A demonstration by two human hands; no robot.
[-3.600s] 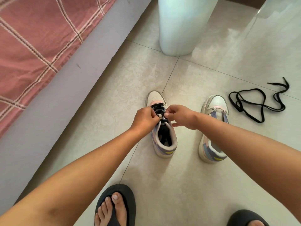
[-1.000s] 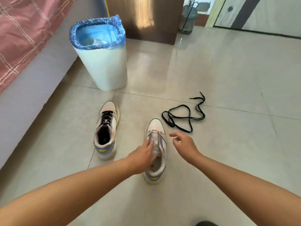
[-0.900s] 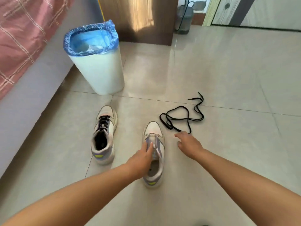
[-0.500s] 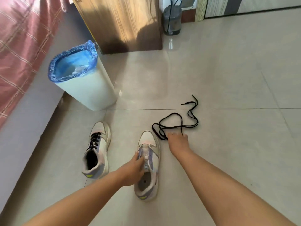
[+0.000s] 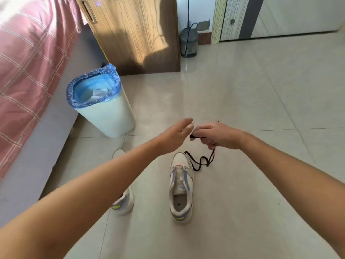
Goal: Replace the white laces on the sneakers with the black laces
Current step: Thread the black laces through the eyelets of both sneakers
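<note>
While held above the floor tiles (image 5: pixel 242 184), right hand (image 5: pixel 222 136): fingers curled round the black lace (image 5: pixel 202 162), pinching it. Lace hanging from the fist, lower loops lying on the tiles just beside the toe of the right sneaker (image 5: pixel 181 187). Left hand (image 5: pixel 176 135): fingers straight, holding nothing, fingertips close to the right hand's knuckles. Right sneaker unlaced, upright, toe pointing away. Left sneaker (image 5: pixel 124 200) mostly hidden behind the left forearm, lacing not visible. Beyond: white bin (image 5: pixel 106 113) with blue liner, pink checked bedspread (image 5: pixel 28 71), wooden cabinet (image 5: pixel 138 34).
</note>
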